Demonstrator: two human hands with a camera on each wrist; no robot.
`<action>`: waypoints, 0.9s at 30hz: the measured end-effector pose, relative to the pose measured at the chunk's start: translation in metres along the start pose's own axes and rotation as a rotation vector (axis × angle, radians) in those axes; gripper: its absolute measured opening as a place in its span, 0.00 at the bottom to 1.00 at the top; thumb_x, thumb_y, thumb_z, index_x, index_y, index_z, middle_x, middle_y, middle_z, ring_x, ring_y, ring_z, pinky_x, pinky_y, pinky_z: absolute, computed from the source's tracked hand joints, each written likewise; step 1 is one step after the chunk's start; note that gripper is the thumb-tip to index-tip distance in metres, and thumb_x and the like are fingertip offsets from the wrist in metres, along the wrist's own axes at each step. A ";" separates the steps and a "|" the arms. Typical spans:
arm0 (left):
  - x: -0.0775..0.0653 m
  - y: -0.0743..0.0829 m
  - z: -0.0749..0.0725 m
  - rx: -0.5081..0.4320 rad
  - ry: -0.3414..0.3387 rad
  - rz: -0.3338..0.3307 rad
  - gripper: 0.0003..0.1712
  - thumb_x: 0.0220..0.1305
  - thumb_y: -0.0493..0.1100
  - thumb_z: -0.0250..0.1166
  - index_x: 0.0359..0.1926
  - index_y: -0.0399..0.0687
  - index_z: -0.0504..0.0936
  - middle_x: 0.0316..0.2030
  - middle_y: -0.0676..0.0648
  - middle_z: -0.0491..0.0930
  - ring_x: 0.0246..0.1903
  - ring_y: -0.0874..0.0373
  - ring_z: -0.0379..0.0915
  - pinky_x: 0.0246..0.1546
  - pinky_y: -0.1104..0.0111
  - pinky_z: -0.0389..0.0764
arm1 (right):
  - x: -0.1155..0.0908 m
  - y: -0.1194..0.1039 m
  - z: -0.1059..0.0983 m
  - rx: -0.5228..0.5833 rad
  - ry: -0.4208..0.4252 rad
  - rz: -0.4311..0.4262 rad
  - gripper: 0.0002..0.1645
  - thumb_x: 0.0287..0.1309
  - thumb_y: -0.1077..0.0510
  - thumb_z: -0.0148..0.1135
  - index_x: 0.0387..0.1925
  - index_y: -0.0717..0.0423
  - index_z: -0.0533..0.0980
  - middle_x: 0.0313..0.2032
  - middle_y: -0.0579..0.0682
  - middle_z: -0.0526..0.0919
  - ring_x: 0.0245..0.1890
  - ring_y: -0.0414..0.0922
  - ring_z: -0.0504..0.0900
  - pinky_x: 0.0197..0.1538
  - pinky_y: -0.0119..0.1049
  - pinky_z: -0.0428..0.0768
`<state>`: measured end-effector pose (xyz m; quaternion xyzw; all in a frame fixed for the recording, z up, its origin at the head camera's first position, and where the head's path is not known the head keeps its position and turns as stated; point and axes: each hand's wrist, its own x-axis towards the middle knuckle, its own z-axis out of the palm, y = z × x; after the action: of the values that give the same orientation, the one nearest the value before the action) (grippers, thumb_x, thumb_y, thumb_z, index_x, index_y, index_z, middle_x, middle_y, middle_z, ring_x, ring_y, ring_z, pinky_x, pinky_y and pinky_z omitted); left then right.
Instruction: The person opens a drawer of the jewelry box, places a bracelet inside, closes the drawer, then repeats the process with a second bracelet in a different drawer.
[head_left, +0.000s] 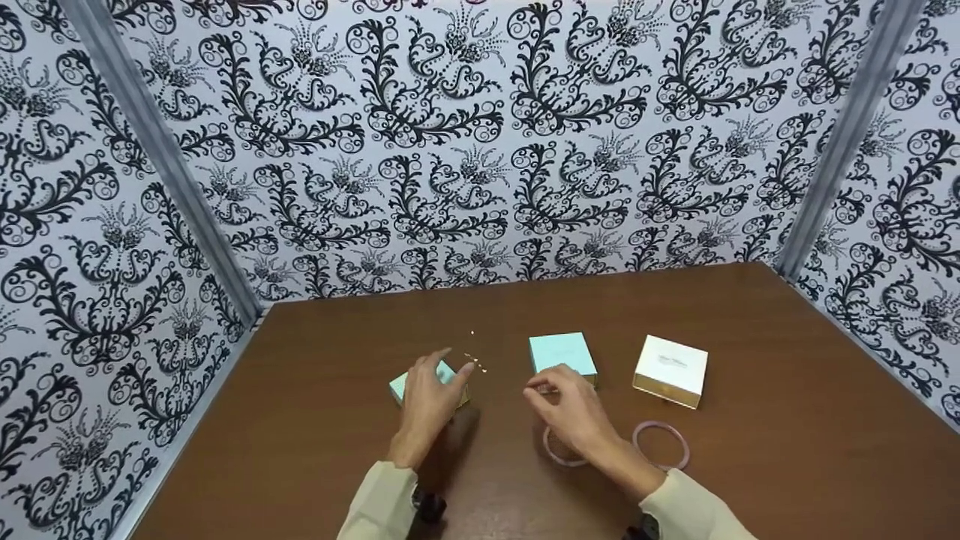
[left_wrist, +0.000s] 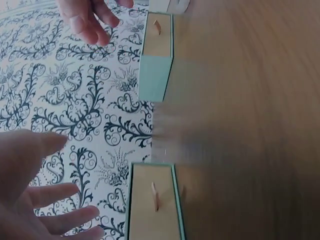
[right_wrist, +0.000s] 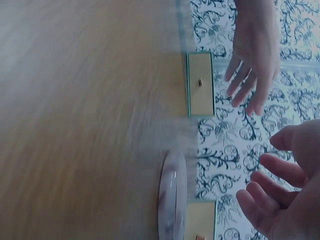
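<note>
My left hand [head_left: 431,394] hovers over a small mint-green box [head_left: 397,386], its fingers loosely spread and holding nothing. Seen in the left wrist view, that box shows a tan drawer front [left_wrist: 145,220] with a ribbon pull [left_wrist: 155,196]. My right hand [head_left: 574,409] is in the air in front of a second mint box [head_left: 561,349], fingers loosely bent around nothing. Below it, a pale pink bangle [head_left: 559,457] lies partly hidden by the hand and wrist. Several tiny whitish pieces [head_left: 475,362] lie beyond the left fingertips.
Right of the second mint box stands a white box [head_left: 673,364] with a gold-coloured front. Another pinkish bangle [head_left: 654,424] lies in front of it, beside the right forearm. Patterned walls [head_left: 450,150] enclose the brown table [head_left: 337,465] at the back and sides.
</note>
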<state>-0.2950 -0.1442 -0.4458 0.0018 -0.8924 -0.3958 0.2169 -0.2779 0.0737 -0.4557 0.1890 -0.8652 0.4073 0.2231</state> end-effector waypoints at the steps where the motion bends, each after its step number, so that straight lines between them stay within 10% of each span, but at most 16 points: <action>1: 0.001 0.001 0.001 -0.014 -0.007 0.004 0.29 0.64 0.54 0.69 0.58 0.39 0.81 0.55 0.34 0.81 0.58 0.36 0.76 0.59 0.46 0.74 | 0.000 0.002 -0.002 0.013 0.006 0.008 0.03 0.57 0.57 0.72 0.33 0.51 0.84 0.36 0.44 0.83 0.37 0.45 0.83 0.44 0.40 0.83; 17: 0.011 0.025 0.026 -0.218 -0.106 -0.094 0.35 0.66 0.63 0.63 0.63 0.43 0.77 0.50 0.40 0.85 0.50 0.46 0.83 0.53 0.53 0.81 | 0.008 0.029 -0.034 0.056 -0.125 0.389 0.32 0.63 0.29 0.58 0.46 0.50 0.84 0.45 0.47 0.86 0.44 0.45 0.82 0.50 0.46 0.80; 27: 0.010 0.033 0.048 -0.254 -0.274 -0.159 0.45 0.69 0.74 0.49 0.70 0.45 0.70 0.66 0.36 0.74 0.58 0.40 0.76 0.59 0.47 0.76 | 0.016 0.048 -0.043 0.227 -0.174 0.637 0.38 0.64 0.28 0.55 0.44 0.60 0.82 0.33 0.55 0.85 0.20 0.44 0.79 0.24 0.35 0.79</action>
<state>-0.3169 -0.0890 -0.4471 -0.0089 -0.8534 -0.5177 0.0602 -0.3060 0.1342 -0.4525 -0.0329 -0.8457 0.5324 -0.0121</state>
